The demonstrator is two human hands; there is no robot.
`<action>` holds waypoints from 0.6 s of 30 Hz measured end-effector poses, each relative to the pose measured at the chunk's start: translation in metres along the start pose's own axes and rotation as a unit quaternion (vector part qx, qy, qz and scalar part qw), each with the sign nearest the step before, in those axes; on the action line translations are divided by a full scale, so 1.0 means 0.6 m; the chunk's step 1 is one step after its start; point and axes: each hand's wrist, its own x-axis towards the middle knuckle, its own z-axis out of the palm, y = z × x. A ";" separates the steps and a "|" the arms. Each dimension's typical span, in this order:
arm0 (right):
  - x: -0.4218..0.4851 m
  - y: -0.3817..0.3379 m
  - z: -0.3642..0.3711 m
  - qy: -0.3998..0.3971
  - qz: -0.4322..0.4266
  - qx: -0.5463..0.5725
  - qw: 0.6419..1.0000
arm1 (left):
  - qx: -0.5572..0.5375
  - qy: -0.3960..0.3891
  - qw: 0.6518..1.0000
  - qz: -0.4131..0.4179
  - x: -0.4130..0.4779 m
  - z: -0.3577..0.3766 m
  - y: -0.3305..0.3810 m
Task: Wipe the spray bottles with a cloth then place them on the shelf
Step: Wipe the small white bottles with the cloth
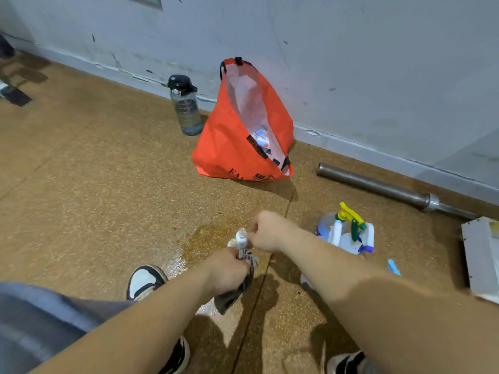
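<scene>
In front of the orange bag [232,147], the left hand [229,268] is gripping a small spray bottle [241,237] low down through a dark cloth [235,295]. The right hand [266,232] is pinching its top. Turning the bottle inside the cloth should work best. More spray bottles [348,233] are waiting to the bag's near right.

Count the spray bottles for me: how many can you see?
3, I think. The left hand grips a small bottle with the cloth; a yellow-trigger bottle and a green-trigger bottle stand together on the floor to its right. The orange bag may hide more.
</scene>
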 end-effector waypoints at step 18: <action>0.076 0.009 0.208 0.036 0.056 0.034 0.997 | 0.106 0.075 0.988 -0.085 0.056 -0.058 -0.065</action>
